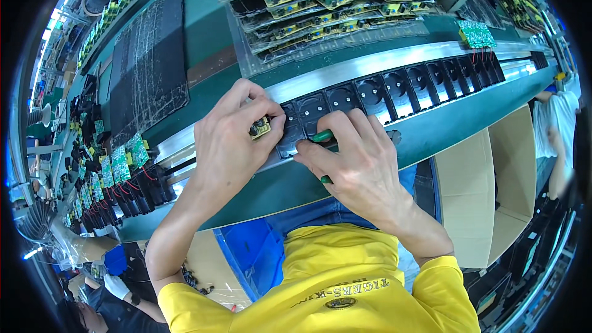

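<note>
My left hand (233, 129) is closed, pinching a small circuit board (260, 127) with yellow and dark parts between thumb and fingers. Just beneath it is the left end of a row of black plastic housings (370, 94) set along a metal rail. My right hand (364, 163) is curled round a green-handled tool (322, 136). One green piece shows at the fingertips and another below the thumb; the tool's working end is hidden, so its kind is unclear. Both hands are close together over the leftmost housings.
Stacked trays of yellow-and-black circuit boards (333, 0) stand at the back. Housings with green boards and red wires (120, 166) line the left; another green board (476, 34) lies at the right end. A cardboard box (468, 185) stands right. Other people are at both sides.
</note>
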A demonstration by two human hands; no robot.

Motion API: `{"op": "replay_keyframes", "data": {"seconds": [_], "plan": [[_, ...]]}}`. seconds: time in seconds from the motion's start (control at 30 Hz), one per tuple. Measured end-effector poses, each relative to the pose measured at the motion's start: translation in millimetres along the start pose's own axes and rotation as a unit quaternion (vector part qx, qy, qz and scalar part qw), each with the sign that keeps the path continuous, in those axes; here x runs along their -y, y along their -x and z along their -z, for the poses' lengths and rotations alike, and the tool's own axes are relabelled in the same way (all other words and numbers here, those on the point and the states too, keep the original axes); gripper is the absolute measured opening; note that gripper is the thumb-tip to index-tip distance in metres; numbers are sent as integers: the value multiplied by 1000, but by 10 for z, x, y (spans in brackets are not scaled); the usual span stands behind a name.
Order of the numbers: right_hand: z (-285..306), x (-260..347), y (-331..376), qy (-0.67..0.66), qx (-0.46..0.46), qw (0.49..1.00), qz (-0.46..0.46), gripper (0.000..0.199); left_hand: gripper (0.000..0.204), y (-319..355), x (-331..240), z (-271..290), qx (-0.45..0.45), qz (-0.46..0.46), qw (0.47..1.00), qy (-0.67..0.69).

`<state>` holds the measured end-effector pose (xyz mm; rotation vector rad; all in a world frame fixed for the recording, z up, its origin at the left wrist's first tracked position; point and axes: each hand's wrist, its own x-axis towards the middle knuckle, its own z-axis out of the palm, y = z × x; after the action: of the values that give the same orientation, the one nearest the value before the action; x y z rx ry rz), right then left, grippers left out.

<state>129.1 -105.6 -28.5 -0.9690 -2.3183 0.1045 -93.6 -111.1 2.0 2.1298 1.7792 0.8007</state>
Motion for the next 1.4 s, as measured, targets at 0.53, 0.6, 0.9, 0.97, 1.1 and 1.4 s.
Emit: {"op": "replay_keyframes", "data": {"seconds": [0.53,0.6,0.9,0.97,1.1,1.4], "plan": [[-22,20,31,-3,3,1000,-13,11,12,7,-34,-24,-34,-80,993,-82],[-16,24,28,-2,7,1000,-14,10,13,7,-43,-30,-34,-93,991,-92],[314,86,-254,-220,17,975,-35,26,10,53,-39,30,0,-88,988,-126],[318,80,-346,-291,17,955,-45,27,9,68,-31,49,7,-89,986,-138],[138,-21,-710,-693,-88,706,-120,39,5,35,-58,27,25,-66,989,-132],[-344,82,-902,-719,-163,646,-199,45,3,30,-26,25,33,-65,989,-127]]}}
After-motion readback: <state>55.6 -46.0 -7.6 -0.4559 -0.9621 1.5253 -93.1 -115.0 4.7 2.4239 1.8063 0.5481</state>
